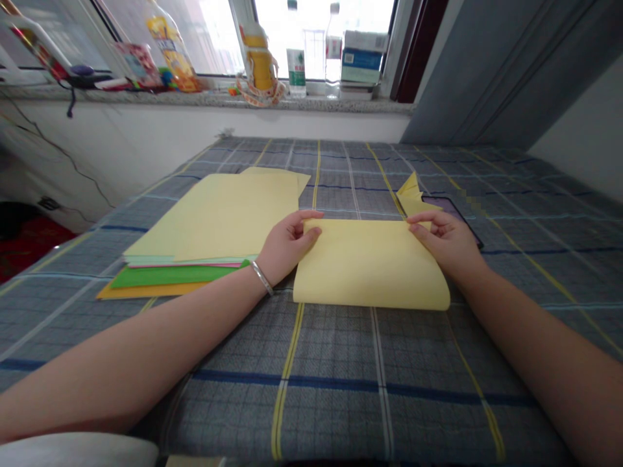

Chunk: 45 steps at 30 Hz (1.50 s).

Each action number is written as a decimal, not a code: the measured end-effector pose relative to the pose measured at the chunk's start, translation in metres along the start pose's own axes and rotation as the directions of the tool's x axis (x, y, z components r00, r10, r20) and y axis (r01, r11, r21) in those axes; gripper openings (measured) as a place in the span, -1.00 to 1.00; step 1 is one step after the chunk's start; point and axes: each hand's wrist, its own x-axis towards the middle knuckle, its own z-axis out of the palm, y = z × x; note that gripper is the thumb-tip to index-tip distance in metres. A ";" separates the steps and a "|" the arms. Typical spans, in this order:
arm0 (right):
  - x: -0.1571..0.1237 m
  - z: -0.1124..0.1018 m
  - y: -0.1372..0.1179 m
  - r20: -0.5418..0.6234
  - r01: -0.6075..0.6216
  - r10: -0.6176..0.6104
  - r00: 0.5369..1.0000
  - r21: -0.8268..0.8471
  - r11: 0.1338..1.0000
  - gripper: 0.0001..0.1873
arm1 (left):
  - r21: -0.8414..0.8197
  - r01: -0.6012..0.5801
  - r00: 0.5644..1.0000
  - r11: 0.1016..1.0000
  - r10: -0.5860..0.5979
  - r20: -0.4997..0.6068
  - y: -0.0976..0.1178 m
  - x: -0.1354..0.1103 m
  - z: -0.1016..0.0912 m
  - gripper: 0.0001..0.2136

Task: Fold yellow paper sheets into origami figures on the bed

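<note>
Paper sheet (370, 266), pale yellow, lies right of centre on a checked grey-blue cloth (331, 415), doubled over into a soft, uncreased curve along its near side. Both hands sit at its far edge. The left hand (287, 246), with a silver bangle (261, 277) on its wrist, has its grip pinching the upper left corner between thumb and curled fingers. The right hand (445, 243) pinches the upper right corner the same way.

Just left of the left hand, a stack of paper (214, 220) rests on the cloth, with pale yellow sheets on top of pale green, pink, bright green and orange-yellow ones. Past the right hand, a folded yellow paper piece (409, 196) touches a dark tablet or phone (452, 211). Along the windowsill (209, 99) at the top of the frame stand a clear water bottle (296, 58), a yellow-labelled bottle (170, 48) and stacked boxes (363, 58).
</note>
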 end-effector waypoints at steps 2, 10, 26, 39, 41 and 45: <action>0.000 0.000 0.000 0.000 -0.010 0.010 1.000 -0.002 1.000 -0.82 | 0.035 -0.011 1.000 0.999 0.011 -0.006 -0.001 0.001 -0.001 -0.68; 0.001 -0.002 0.002 0.029 -0.013 0.014 0.999 -0.011 1.000 -0.76 | -0.016 0.022 0.999 1.000 -0.021 0.033 0.001 -0.001 0.000 -0.68; 0.019 -0.009 0.022 0.264 -0.013 0.067 0.962 -0.202 0.979 -0.77 | 0.393 -0.028 0.981 0.919 -0.050 0.188 -0.001 0.017 -0.015 -0.81; 0.055 -0.005 0.021 0.180 0.179 -0.092 0.979 -0.558 0.810 -0.76 | 0.588 -0.069 0.974 0.806 -0.074 0.215 -0.003 0.078 -0.001 -0.88; 0.061 -0.003 0.022 0.193 0.187 -0.090 0.977 -0.574 0.797 -0.78 | 0.597 -0.075 0.973 0.799 -0.072 0.219 -0.010 0.082 0.000 -0.88; 0.063 -0.001 0.023 0.195 0.180 -0.078 0.978 -0.585 0.791 -0.77 | 0.618 -0.109 0.965 0.779 -0.065 0.252 -0.019 0.081 -0.001 -0.85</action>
